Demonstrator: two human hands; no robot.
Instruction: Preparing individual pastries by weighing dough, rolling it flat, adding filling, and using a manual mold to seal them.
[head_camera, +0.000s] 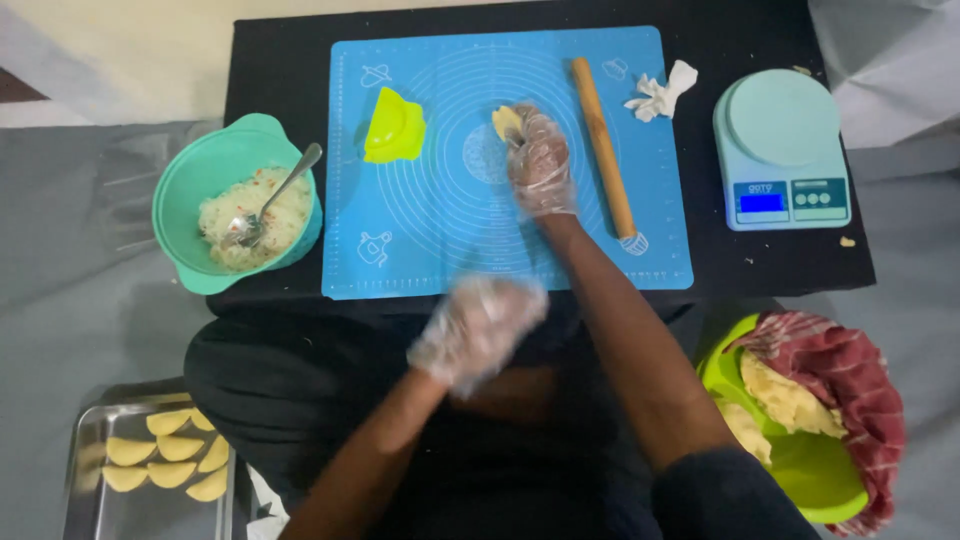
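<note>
Pinching a small pale dough piece (506, 122) with the gloved right hand (540, 165), fingers closed on it, over the blue silicone mat (430, 240); gloved left hand (478, 330) hovering blurred, grip unclear, empty-looking. Best keeping dough centred beside the wooden rolling pin (603, 146).

Home kitchen setup — blue baking mat (420, 230), rolling pin (603, 148), kitchen scale (780, 150), filling bowl (185, 175)

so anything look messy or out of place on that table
Little. A crumpled white tissue lies at the blue mat's top right corner, and a few crumbs sit on the black table by the scale. Otherwise tidy.
</note>
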